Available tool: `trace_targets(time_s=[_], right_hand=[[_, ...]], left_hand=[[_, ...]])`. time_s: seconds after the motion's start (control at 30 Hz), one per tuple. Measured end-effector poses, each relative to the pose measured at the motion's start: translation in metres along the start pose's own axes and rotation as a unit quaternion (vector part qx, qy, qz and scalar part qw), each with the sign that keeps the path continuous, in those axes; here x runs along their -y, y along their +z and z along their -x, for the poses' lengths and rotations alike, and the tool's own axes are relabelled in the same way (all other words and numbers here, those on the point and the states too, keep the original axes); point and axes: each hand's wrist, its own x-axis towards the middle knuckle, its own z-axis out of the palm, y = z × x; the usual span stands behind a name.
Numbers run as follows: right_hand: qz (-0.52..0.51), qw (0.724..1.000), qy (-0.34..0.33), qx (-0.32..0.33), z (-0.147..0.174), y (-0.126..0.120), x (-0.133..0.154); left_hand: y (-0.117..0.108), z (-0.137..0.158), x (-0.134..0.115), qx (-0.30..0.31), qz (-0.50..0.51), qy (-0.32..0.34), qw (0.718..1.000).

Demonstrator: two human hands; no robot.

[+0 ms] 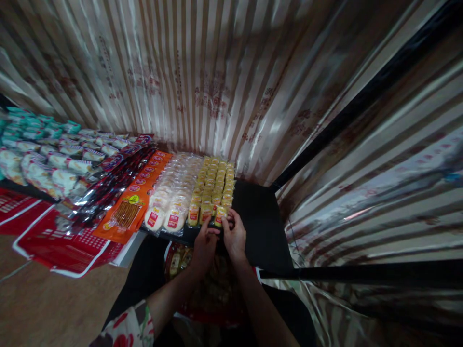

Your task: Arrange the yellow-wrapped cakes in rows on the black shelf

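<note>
Several rows of small yellow snack packets with red labels lie overlapping on a black tabletop. At the front end of the rows, a yellow snack packet is between the thumb and fingers of my right hand. My left hand is just left of it, index finger stretched to the lower edge of the neighbouring packet and thumb apart, pointing right. It appears to hold nothing. Left of the yellow rows lie clear-wrapped round white crackers with red labels.
Further left are orange snack bags, dark red bags, white packets and teal packets. Between my legs sits a red bag of wrapped snacks. Black poles and striped plastic sheeting border the black table.
</note>
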Motion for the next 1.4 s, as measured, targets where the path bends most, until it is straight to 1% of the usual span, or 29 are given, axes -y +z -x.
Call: trace_targets(time_s=[0.1, 0.23, 0.37, 0.47, 0.6, 0.77, 0.87, 0.93, 1.07, 1.27, 1.4], right_hand=[[0.007, 1.0, -0.007, -0.006, 0.0, 0.004, 0.004], [-0.005, 1.0, 0.007, -0.019, 0.0, 0.007, 0.01], [-0.016, 0.999, 0.036, -0.028, 0.001, 0.004, 0.012], [-0.035, 0.998, 0.039, -0.032, -0.001, -0.001, 0.013], [-0.003, 0.999, 0.022, -0.028, -0.002, -0.002, 0.013], [0.04, 0.999, 0.003, -0.009, 0.001, 0.006, 0.012], [0.054, 0.998, -0.032, -0.013, 0.001, 0.011, 0.012], [0.046, 0.997, -0.051, -0.016, 0.001, 0.012, 0.012], [0.029, 0.998, -0.051, -0.021, 0.001, 0.013, 0.011], [0.098, 0.993, -0.066, -0.013, 0.001, 0.011, 0.006], [0.076, 0.994, -0.078, -0.009, 0.001, 0.015, 0.007]], left_hand=[[0.0, -0.001, 0.003, 0.0, 0.004, 0.003, 1.0], [-0.002, -0.001, 0.004, -0.003, 0.005, 0.005, 1.0], [-0.005, 0.0, 0.001, -0.005, 0.006, -0.004, 1.0], [-0.005, 0.001, 0.0, -0.01, 0.005, -0.009, 1.0], [-0.004, 0.0, 0.002, -0.008, -0.005, -0.011, 1.0], [-0.006, 0.0, 0.004, 0.005, 0.001, 0.003, 1.0], [-0.007, 0.001, 0.003, 0.008, -0.002, 0.0, 1.0], [-0.007, 0.001, 0.003, 0.006, -0.004, -0.001, 1.0], [-0.007, 0.0, 0.003, 0.009, 0.007, 0.001, 1.0], [-0.007, -0.001, 0.009, 0.008, 0.01, 0.002, 1.0], [-0.008, -0.001, 0.01, -0.002, -0.017, 0.01, 1.0]])
